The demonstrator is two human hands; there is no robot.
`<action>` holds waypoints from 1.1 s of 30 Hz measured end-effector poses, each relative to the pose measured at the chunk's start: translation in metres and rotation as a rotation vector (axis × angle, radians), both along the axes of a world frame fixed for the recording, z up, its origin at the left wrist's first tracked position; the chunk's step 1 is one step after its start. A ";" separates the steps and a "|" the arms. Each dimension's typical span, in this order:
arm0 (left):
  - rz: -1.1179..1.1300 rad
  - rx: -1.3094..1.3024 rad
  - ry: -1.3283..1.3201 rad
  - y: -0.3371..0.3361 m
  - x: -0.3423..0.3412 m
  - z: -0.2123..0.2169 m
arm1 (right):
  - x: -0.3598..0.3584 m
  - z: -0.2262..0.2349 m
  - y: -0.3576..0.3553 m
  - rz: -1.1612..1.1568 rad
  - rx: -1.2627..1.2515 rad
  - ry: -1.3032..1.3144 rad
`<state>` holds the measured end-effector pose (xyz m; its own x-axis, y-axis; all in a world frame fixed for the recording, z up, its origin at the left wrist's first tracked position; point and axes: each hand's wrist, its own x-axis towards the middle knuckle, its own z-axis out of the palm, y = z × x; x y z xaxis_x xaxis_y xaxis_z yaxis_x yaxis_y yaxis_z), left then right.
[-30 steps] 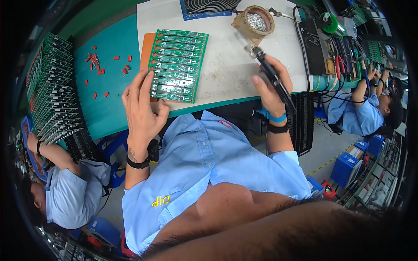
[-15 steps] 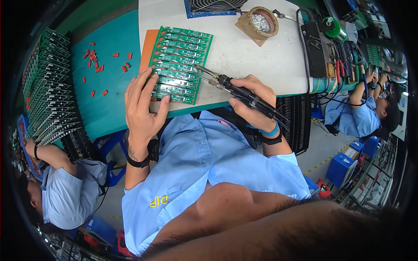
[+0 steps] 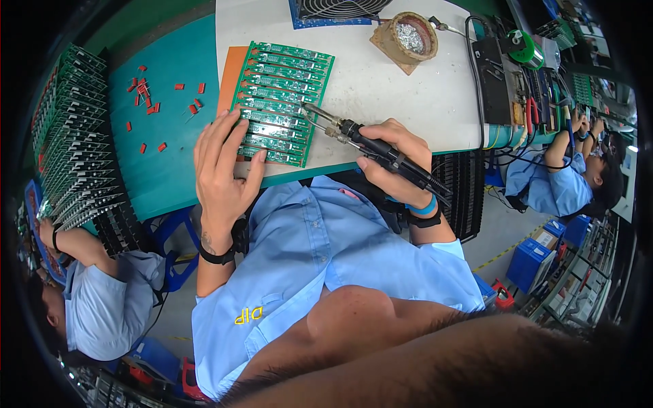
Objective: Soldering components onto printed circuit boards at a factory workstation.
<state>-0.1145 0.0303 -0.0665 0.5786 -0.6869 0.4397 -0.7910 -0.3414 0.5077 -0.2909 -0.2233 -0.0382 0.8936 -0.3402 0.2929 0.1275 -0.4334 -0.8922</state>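
A panel of several narrow green circuit boards (image 3: 282, 88) lies on an orange sheet (image 3: 233, 75) at the table's front. My left hand (image 3: 223, 163) rests its stretched fingertips on the panel's lower left part, thumb apart near the lower edge. In my right hand (image 3: 403, 153), closed round the black handle, is a soldering iron (image 3: 381, 151) with a thin metal tube beside its tip. That tip points left and reaches the panel's right side, near the middle boards; whether it touches a joint is too small to tell.
Loose red components (image 3: 144, 88) with wire leads lie on the green mat (image 3: 177, 136). Stacked circuit boards (image 3: 78, 136) stand far left. Behind are a fan (image 3: 340, 8) and a round pot (image 3: 425, 47) of silvery scraps. Tools and a solder reel (image 3: 529, 51) sit right. Co-workers sit on both sides.
The view has shifted very slightly. Both hands and the soldering iron keep nearly the same place over the panel.
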 end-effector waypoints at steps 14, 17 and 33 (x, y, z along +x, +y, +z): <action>0.015 0.013 0.008 0.000 0.000 0.000 | 0.002 0.004 -0.008 -0.019 -0.047 0.018; 0.016 0.013 0.010 -0.001 -0.001 0.000 | 0.003 0.002 -0.009 -0.011 -0.066 0.028; 0.019 0.025 0.006 0.000 0.000 0.000 | 0.007 0.002 -0.009 0.012 -0.071 0.013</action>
